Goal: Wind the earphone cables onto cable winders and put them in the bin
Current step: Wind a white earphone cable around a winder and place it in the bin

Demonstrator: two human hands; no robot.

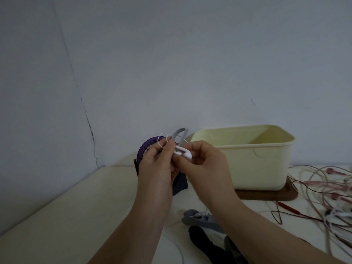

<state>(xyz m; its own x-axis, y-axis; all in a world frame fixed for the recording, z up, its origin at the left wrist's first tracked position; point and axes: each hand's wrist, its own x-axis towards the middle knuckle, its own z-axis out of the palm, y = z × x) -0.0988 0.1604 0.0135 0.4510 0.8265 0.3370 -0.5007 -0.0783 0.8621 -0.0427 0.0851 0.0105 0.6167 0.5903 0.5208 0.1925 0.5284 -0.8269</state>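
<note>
Between the two raised hands, just left of the bin, a grey cable winder [179,135] is held upright, and its forked top is seen above the fingers. It is gripped by the left hand [158,164], whose fingers are curled round its lower part. Thin loops of white cable [162,140] are seen rising from the same grip, just left of the winder's top. A white earphone [185,153] is laid across the gap between the hands, touching the winder low down, and is pinched between the thumb and curled fingers of the right hand [206,161].

Behind the left hand, a purple spool [144,149] on a dark stand [181,184] is largely hidden by the palm and wrist. To the right of the hands, the open cream bin [257,164] is set on a dark wooden board [270,195]; what lies inside cannot be told.

Nearer the camera, beside the right forearm, more grey winders [196,219] are laid on the pale table [66,202], and a black object [205,242] whose kind cannot be told is seen just below them. At the right edge, well apart from the hands, a loose tangle of pink, red and white cables [327,189] is spread over the tabletop. A grey wall [171,63] marked by a thin crack is seen behind everything.
</note>
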